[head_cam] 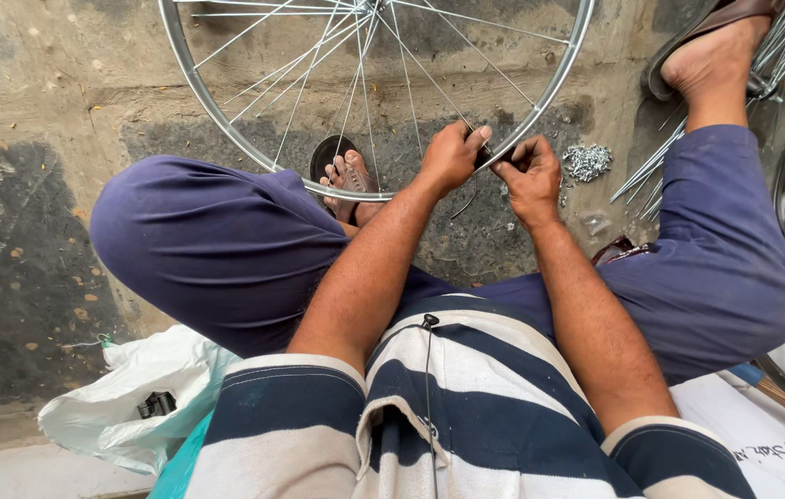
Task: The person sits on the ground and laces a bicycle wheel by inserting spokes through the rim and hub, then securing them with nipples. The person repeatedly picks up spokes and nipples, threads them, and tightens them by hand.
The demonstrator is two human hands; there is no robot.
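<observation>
Head view: a person seated on a concrete floor point(32, 139) works at a bare bicycle wheel rim point(226, 129) lying in front of the knees, its spokes point(355, 83) fanning toward the far edge of the frame. Both hands meet at the near right arc of the rim. The left hand point(452, 155) is curled over the rim from the inside, fingers closed on the metal; the right hand point(531, 177) pinches the same spot from the outside, thumb and fingers clamped on something small and dark that cannot be made out. The two hands nearly touch, with the rim passing between them on a slant from near left to far right. A sandalled foot point(348, 176) rests under the rim's near edge. To the right lie a small heap of silver nipples point(586, 161) and a bundle of loose spokes point(646, 176); a white plastic bag point(133, 397) sits near left.
</observation>
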